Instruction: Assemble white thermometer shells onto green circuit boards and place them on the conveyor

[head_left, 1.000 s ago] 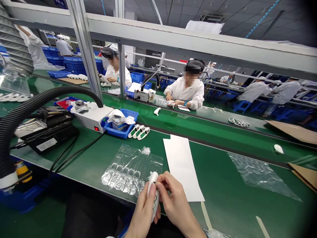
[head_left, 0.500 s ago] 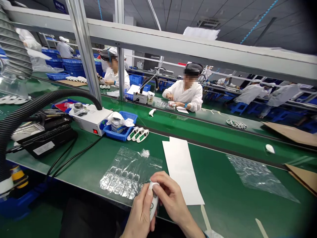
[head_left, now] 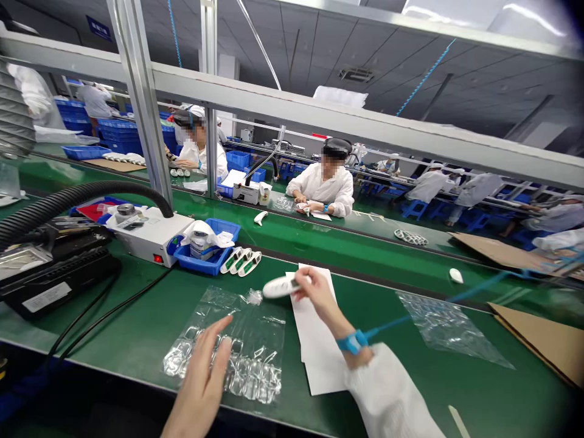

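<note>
My right hand [head_left: 314, 293] grips one end of a white handheld plastic device [head_left: 279, 288] and holds it out over the workbench, above the white paper sheets [head_left: 319, 359]. A blue wrist strap circles my right wrist. My left hand [head_left: 205, 368] holds nothing; its fingers are stretched out and apart, over the near edge of a clear plastic bag [head_left: 255, 371] with rows of clear pieces. Behind the bag, several white shells with green boards inside [head_left: 241, 261] lie side by side next to a blue bin [head_left: 207, 264].
A white box with a red switch [head_left: 148, 240] and a black hose [head_left: 91, 198] stand at left. Beyond the bench runs a green belt [head_left: 319, 240] bearing a white part [head_left: 455, 275]. Another clear plastic sheet [head_left: 451, 322] and cardboard [head_left: 538, 337] lie at right. A co-worker [head_left: 326, 182] sits opposite.
Both hands held the white device together near the bench's front edge. My left hand has let go and moved left; my right hand has carried the device away from me. The view has shifted.
</note>
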`<act>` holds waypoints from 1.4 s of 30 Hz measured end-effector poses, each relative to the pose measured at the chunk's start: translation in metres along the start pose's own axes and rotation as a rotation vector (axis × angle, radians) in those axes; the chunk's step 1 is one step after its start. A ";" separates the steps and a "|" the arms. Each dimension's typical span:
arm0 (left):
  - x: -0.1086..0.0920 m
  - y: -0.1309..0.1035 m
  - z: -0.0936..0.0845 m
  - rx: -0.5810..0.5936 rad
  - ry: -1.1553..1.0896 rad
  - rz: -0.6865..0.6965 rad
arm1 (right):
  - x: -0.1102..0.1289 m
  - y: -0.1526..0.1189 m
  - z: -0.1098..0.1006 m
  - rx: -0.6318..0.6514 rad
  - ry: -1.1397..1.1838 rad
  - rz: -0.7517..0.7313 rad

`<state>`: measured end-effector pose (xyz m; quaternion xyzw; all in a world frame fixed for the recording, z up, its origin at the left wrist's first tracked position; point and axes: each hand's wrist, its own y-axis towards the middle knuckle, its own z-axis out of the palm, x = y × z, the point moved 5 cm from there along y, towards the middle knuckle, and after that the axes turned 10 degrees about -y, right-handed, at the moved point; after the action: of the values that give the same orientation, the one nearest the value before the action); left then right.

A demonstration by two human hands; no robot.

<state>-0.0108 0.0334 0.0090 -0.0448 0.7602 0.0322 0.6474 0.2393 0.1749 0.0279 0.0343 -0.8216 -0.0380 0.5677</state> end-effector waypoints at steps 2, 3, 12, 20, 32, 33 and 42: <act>0.003 0.006 -0.016 -0.047 0.043 0.031 | -0.013 0.040 -0.026 -0.150 -0.035 -0.018; 0.004 0.009 -0.023 -0.072 0.069 0.058 | -0.018 0.054 -0.036 -0.198 -0.060 -0.024; 0.040 0.051 -0.090 -0.214 0.319 0.187 | -0.020 -0.042 -0.038 0.236 -0.494 -0.308; 0.072 0.077 -0.112 -0.192 0.566 0.270 | -0.039 -0.141 -0.033 0.532 -1.042 -0.384; 0.067 0.072 -0.111 -0.231 0.616 0.256 | -0.052 -0.120 -0.030 0.217 -1.109 -0.476; 0.065 0.071 -0.110 -0.232 0.618 0.257 | -0.052 -0.120 -0.030 0.191 -1.111 -0.508; 0.049 0.064 -0.105 -0.285 0.595 0.273 | -0.061 -0.133 -0.039 -0.128 -1.183 -0.330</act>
<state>-0.1288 0.0842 -0.0236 -0.0401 0.9022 0.2096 0.3747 0.2988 0.0481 -0.0286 0.1001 -0.9772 -0.1872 0.0033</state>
